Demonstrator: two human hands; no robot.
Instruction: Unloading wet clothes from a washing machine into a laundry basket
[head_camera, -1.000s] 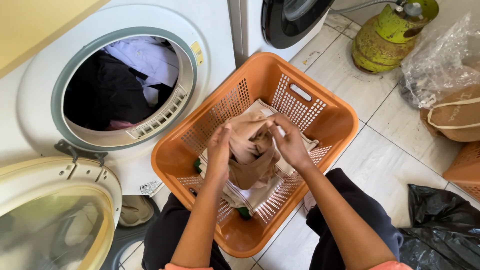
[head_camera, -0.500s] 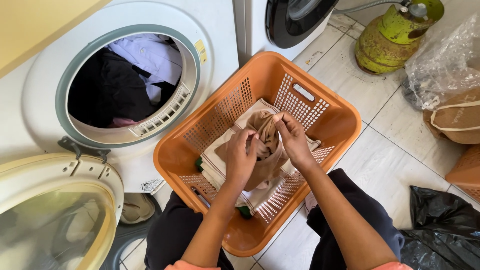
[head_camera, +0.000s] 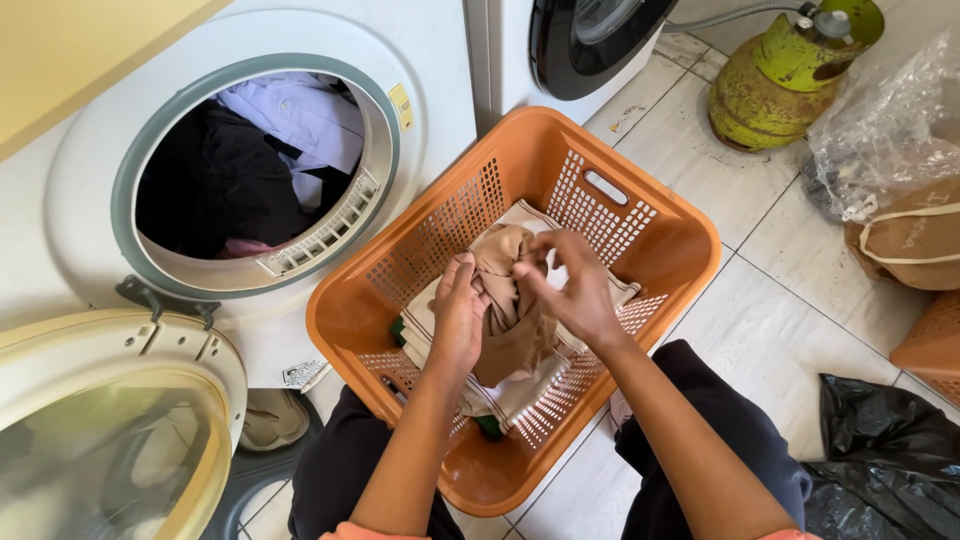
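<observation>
Nearest the camera, dark trousers are seen at either side of an orange basket set on the tiled floor. Inside the basket, a tan garment is bunched up on a pale striped cloth, with something green tucked under the cloth's edge.

The left hand is closed against the garment's left side, the fingers curled into the fabric. The right hand is held just above the garment's top, the fingertips drawn narrow and pinched on a fold; how much fabric is caught there cannot be told.

The step in hand is judged to be gathering the garment and lifting it out of the basket. It is done best if the bundle is gripped low with the left hand while the loose top is taken up by the right, so that no sleeve or hem is left trailing over the basket's rim or snagged in its slotted wall. The striped cloth beneath should be left lying, not dragged up with it.

Further off to the left, the open drum of a white machine is seen, already holding dark and lilac clothes, with its round door swung down and open. Beyond the basket stands a second machine, and to the right a green gas cylinder and bags.
</observation>
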